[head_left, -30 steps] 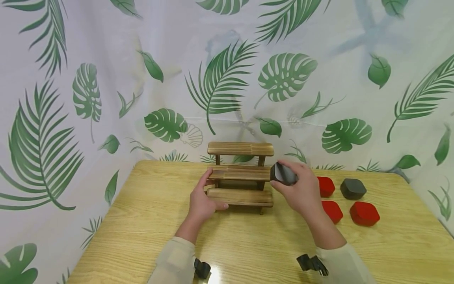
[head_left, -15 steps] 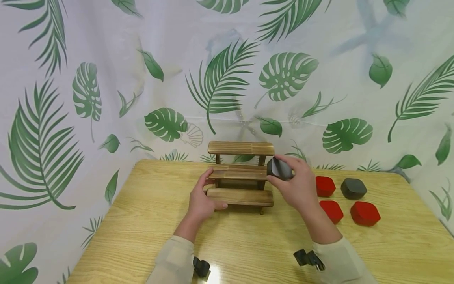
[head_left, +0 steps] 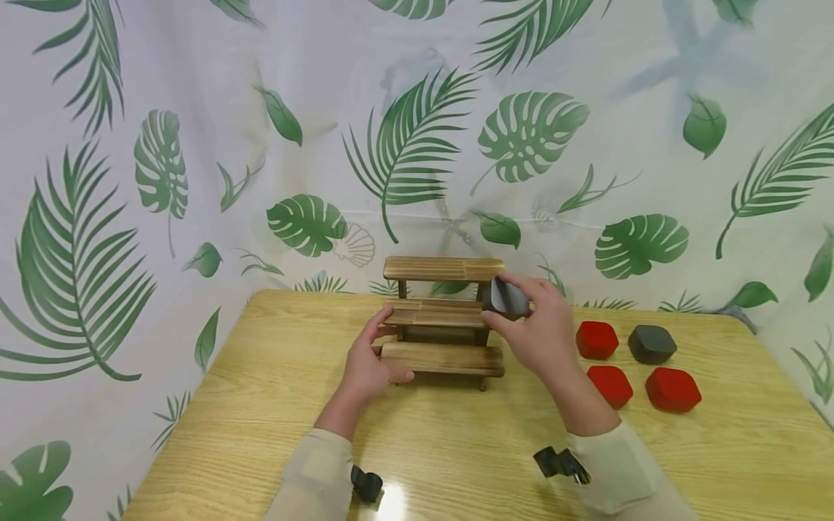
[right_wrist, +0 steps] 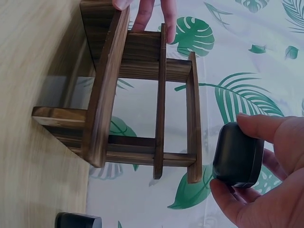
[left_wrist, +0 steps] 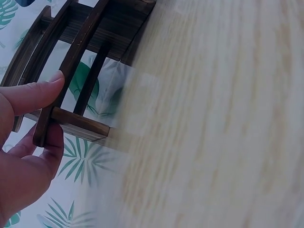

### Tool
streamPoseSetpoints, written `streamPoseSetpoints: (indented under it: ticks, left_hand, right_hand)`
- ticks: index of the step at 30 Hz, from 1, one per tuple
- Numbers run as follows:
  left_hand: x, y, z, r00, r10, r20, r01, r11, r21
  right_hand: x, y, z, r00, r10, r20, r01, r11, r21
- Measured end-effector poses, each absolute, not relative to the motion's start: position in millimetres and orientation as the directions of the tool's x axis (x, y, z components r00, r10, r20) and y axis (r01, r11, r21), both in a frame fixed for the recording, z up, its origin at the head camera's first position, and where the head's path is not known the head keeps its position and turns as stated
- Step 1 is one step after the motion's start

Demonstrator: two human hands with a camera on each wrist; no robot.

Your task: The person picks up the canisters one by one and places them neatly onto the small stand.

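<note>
A three-tier wooden stand (head_left: pixel 443 356) is on the table near the patterned backdrop. My left hand (head_left: pixel 366 365) grips the left end of its lowest shelf; in the left wrist view the thumb (left_wrist: pixel 35 95) lies over the shelf's board and the fingers curl beneath. Between thumb and fingers, my right hand (head_left: pixel 544 329) pinches a black block with rounded corners (head_left: pixel 510 298). The block is raised at the right end of the middle shelf and overlaps the stand in the head view. From the right wrist, the same black block (right_wrist: pixel 235 154) shows apart from the shelves.
To the right, several blocks of like shape lie on the table (head_left: pixel 260 420): red blocks (head_left: pixel 674 389) and a dark grey one (head_left: pixel 652 344). A white cloth backdrop with green leaves (head_left: pixel 313 130) rises behind the table's back edge.
My right hand has moved left and slightly up, bringing the black block closer over the stand's right end. The left hand keeps its hold on the lowest shelf.
</note>
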State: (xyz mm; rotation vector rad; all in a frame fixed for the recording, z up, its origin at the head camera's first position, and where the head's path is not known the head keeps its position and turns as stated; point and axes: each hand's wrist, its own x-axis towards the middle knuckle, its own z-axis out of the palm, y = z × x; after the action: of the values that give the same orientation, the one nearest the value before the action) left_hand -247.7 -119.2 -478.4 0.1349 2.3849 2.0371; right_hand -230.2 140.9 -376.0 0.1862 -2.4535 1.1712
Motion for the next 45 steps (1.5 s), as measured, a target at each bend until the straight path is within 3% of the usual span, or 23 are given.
streamPoseSetpoints:
  ticks: [32,45]
  left_hand:
    - [-243,-126,-466,-0.990,0.137,0.037,0.048,0.082,0.995]
    - [-251,-131,-483,-0.983,0.178,0.049,0.055,0.027,0.998]
  right_hand:
    - [-258,108,-362,-0.898,-0.002,0.440,-0.347,0.617,-0.706]
    - [-270,100,-362,-0.884,-0.009,0.468,-0.374,0.614,-0.695]
